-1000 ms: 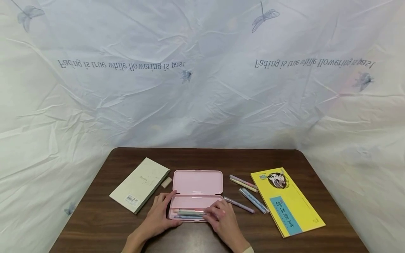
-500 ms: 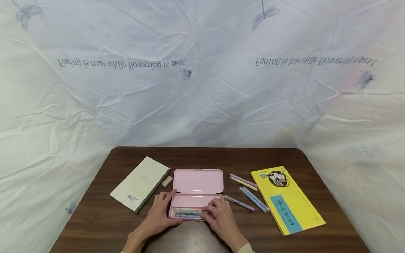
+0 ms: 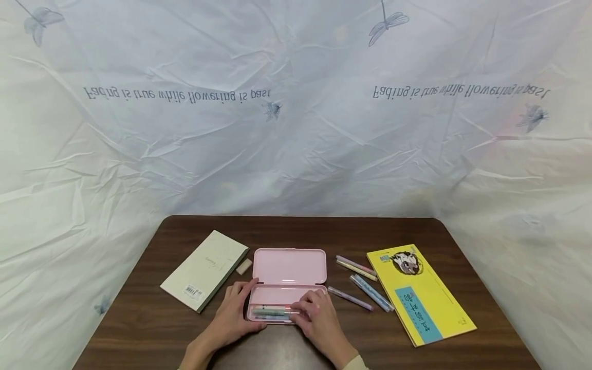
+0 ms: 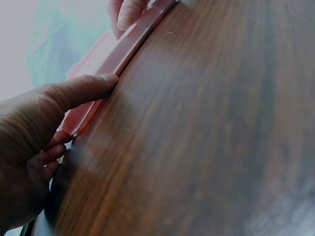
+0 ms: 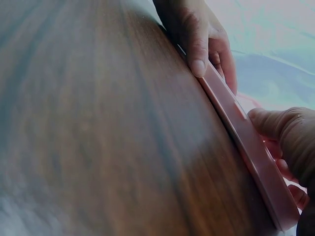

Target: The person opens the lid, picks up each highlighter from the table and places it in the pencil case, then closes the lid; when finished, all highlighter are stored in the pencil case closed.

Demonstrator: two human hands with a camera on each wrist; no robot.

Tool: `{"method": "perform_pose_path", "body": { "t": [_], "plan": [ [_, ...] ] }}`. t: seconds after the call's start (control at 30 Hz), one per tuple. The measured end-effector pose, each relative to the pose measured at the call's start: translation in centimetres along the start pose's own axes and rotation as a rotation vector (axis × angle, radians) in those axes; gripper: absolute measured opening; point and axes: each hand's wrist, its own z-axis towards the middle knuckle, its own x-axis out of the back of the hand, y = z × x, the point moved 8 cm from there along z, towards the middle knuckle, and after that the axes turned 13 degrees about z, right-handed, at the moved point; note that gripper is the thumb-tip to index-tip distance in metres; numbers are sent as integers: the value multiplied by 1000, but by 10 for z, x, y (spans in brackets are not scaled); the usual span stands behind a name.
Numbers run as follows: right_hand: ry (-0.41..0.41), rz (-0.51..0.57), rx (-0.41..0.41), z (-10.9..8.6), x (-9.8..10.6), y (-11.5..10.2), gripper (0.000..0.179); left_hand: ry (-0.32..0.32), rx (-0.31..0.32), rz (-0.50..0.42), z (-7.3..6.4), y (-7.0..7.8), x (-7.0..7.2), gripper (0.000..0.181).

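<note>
A pink pencil case lies with its lid folded back on the table, several pens lying lengthwise in its front part. My left hand holds the left end of the case, thumb at the front edge and fingers along the side. In the left wrist view the left thumb presses on the case's front wall. Over the right half of the case, my right hand has its fingers curled, pinching the end of a pen among the others. The right wrist view shows the right thumb above the rim.
A cream notebook and a small eraser lie left of the case. To the right are a purple pen, blue pens, a pink and a yellow pen, and a yellow booklet. A white curtain hangs behind.
My right hand has shifted slightly left along the pens inside the case. The left hand and the case have stayed in place.
</note>
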Motion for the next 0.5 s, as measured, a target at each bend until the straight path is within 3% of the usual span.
{"method": "perform_pose_path", "body": {
  "t": [0.2,0.5],
  "plan": [
    [27,28,3,-1,2,0,17,-5,3,-2,0,1,0,108],
    [32,79,-62,-1,4,4,22,-3,7,-3,0,0,-1,107]
  ]
}}
